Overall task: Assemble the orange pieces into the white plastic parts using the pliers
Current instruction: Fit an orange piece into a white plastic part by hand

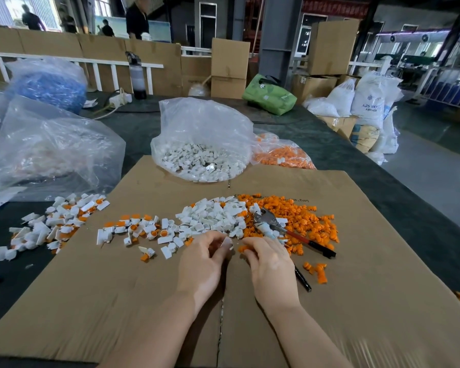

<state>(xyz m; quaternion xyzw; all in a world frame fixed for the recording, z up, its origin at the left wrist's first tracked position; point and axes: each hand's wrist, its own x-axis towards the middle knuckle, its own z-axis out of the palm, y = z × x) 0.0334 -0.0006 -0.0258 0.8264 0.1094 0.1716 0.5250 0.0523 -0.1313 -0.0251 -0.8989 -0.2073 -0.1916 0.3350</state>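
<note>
My left hand (205, 257) pinches a small white plastic part (227, 241) at its fingertips. My right hand (267, 264) pinches an orange piece (242, 248) just right of it, and the two pieces nearly touch. The pliers (279, 227), metal-jawed with red and black handles, lie on the cardboard sheet (117, 301) just beyond my right hand, on the orange pile (298, 216). A heap of loose white parts (213, 216) sits directly ahead of my hands. Assembled white-and-orange pieces (141, 231) are spread to the left.
A clear bag of white parts (202, 160) stands at the cardboard's far edge, with a bag of orange pieces (282, 155) to its right. More assembled pieces (59, 221) lie at the left on the dark table. Large plastic bags (51, 147) fill the far left.
</note>
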